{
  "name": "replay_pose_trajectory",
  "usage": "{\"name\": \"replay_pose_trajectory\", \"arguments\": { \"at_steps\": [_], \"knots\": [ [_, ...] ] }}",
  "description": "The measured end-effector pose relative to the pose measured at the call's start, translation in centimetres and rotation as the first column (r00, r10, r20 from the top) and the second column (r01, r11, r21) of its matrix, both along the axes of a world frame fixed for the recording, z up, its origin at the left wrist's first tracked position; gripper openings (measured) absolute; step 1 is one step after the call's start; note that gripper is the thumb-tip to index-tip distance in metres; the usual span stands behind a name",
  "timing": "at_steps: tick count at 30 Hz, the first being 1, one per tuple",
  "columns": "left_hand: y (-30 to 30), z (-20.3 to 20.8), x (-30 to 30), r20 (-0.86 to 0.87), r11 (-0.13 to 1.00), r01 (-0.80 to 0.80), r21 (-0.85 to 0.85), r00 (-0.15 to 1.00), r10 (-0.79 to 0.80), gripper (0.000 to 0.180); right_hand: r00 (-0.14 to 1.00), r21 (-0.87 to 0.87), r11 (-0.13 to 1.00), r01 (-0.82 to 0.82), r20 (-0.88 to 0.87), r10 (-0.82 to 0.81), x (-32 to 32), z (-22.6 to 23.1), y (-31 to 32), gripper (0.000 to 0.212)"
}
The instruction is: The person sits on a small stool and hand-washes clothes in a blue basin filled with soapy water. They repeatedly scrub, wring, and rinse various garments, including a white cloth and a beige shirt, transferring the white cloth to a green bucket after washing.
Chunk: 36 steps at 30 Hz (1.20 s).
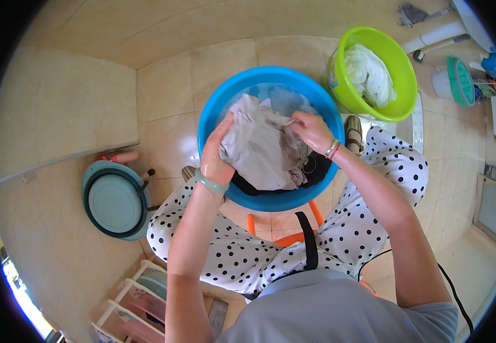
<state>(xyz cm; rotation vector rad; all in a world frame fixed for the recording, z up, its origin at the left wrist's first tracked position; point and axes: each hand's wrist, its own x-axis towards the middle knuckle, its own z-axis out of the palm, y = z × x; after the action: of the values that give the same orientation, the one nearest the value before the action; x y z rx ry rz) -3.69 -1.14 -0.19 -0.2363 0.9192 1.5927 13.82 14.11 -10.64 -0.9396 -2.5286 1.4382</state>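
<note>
A light grey, wet garment (259, 146) is bunched over a blue basin (213, 103) that stands on the floor between my knees. My left hand (218, 151) grips the garment's left side, the fingers partly behind the cloth. At the upper right of the garment, my right hand (312, 132) pinches a fold of it. Cloudy, sudsy water (282, 94) shows at the basin's far side. Dark cloth (316, 167) lies under the garment, along the basin's near and right side.
A lime green bucket (405, 86) with white cloth (369, 71) in it stands at the far right. On the left, a grey-green folding basin (116, 203) rests against the wall. A white rack (113, 306) is at lower left, and a small bin (459, 80) stands far right.
</note>
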Motion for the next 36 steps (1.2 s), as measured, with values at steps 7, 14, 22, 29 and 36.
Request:
{"name": "replay_pose_trajectory", "arguments": {
  "at_steps": [7, 14, 22, 29, 36],
  "knots": [
    [-1.8, -6.6, -2.0, -0.372, 0.921, -0.306, -0.240, 0.906, 0.204, 0.045, 0.911, -0.476, 0.866, 0.150, -0.275, -0.309, -0.7, 4.1, -0.8, 0.024],
    [-1.5, -6.7, 0.8, -0.622, 0.824, -0.339, -0.453, 0.783, -0.019, 0.052, 0.760, -0.833, 0.504, 0.229, -0.170, -0.628, -0.7, 4.3, -0.4, 0.018],
    [-0.5, -7.9, 4.0, -0.765, 0.891, 0.041, -0.451, 0.496, -0.410, 0.051, 0.736, -0.919, 0.340, 0.199, -0.089, -0.671, -0.2, 4.2, 0.1, 0.019],
    [0.1, -8.4, 1.9, -0.884, 0.885, 0.042, -0.464, -0.085, -0.459, 0.024, 0.755, -0.923, 0.343, 0.175, -0.098, -0.648, 0.2, 4.9, 0.5, 0.021],
    [1.0, -4.9, 1.5, -0.869, 0.983, -0.041, -0.177, 0.476, -0.136, 0.013, 0.949, -0.545, 0.836, 0.066, -0.224, -0.221, -0.1, 3.6, 0.8, 0.054]
  ]
}}
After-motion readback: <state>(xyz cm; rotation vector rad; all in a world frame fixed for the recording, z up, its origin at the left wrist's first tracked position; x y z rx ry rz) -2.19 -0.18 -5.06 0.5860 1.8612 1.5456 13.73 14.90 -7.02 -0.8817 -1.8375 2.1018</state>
